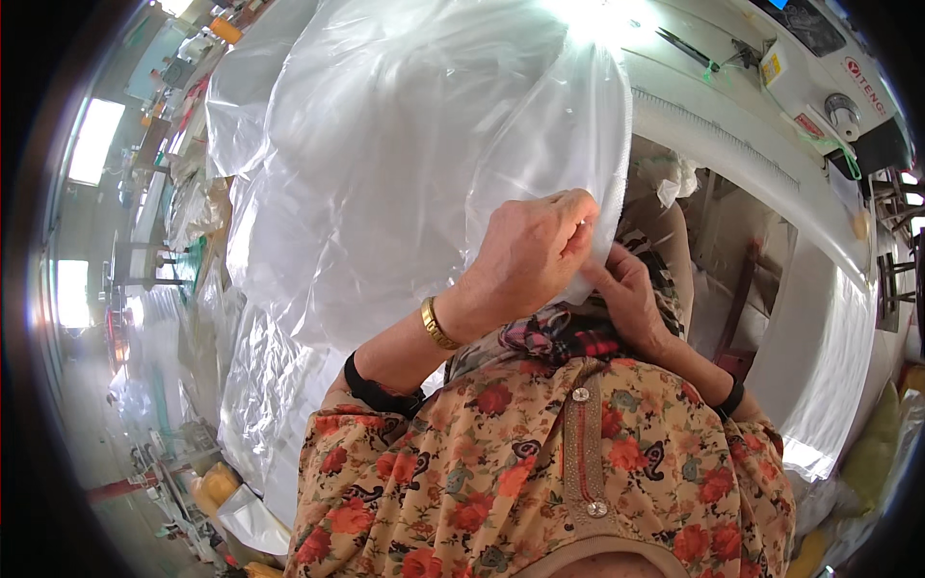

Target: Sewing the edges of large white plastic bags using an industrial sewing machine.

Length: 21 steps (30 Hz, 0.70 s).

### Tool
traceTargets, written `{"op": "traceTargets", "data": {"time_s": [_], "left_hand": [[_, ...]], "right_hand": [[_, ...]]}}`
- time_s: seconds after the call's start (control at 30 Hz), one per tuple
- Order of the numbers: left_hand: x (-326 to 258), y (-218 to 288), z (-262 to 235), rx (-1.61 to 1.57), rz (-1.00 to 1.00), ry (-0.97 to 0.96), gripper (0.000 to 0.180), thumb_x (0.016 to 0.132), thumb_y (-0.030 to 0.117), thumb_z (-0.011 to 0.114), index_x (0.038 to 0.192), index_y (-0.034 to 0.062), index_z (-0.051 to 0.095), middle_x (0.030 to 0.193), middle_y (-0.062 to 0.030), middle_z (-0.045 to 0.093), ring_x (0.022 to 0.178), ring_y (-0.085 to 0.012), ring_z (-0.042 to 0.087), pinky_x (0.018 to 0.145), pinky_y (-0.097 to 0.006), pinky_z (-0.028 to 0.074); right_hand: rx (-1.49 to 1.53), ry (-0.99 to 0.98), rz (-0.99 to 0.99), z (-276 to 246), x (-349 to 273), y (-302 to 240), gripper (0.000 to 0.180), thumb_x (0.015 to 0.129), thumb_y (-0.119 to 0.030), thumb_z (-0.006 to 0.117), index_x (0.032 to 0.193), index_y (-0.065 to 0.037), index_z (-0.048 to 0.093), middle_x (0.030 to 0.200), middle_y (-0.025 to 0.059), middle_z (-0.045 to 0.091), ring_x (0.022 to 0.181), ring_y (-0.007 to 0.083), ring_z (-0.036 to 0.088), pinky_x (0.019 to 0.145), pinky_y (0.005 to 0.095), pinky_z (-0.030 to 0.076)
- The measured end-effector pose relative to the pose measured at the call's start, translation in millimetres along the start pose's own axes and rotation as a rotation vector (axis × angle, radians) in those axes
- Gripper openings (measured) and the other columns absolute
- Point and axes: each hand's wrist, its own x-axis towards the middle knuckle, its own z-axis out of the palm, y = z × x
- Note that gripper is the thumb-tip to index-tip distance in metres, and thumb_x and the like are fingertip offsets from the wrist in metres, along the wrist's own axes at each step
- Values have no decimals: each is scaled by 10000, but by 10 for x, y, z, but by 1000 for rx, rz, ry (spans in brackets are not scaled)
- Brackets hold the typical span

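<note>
A large sheet of translucent white plastic film (385,164) is heaped over the work table and hangs toward my lap. My left hand (541,241), with a gold watch (436,324) on its wrist, is curled closed over the film near its right-hand edge. Just right of it and lower, my right hand (633,294) pinches the film's edge between thumb and fingers. The two hands are close together, a little apart. What lies inside the left fist is partly hidden by its fingers.
At the upper right stands a white sewing machine (819,91) on a white table with a ruler scale (718,130) along it. Black thread snips (686,50) lie behind the film. More crumpled plastic (260,405) is at my left; white film (819,356) hangs at the right.
</note>
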Motion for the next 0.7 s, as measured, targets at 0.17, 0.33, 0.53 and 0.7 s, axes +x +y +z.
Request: {"op": "traceTargets", "data": {"time_s": [0.17,0.33,0.53,0.7], "left_hand": [[-42,-93,88,-87,-92,-56,57,878,33,614,888,5,565,681,-110,551,558,-219,499,541,-327,413],[-113,-149,69,-127,-111,-4,74,916,60,605,886,3,568,664,-101,537,552,-166,491,525,-312,397],[-235,-281,-50,-211,-344,-76,129,913,59,651,864,-20,560,654,42,473,611,-15,408,505,-231,348],[-244,-308,-442,-103,-348,-5,102,881,69,636,867,-9,572,623,-62,486,554,-131,441,518,-296,386]], "right_hand": [[-92,-153,-218,55,-136,-35,191,967,-151,620,1055,18,614,897,24,642,835,80,566,707,262,479],[-583,-195,-524,103,-110,-197,133,897,-92,650,979,-6,590,898,93,624,838,244,613,765,362,482],[-787,-453,-892,93,46,-331,174,831,-57,657,991,-37,593,964,114,638,910,328,621,838,424,483],[-57,-20,-566,8,628,-194,145,904,-100,644,1031,-42,603,989,115,661,923,207,650,848,359,511]]}}
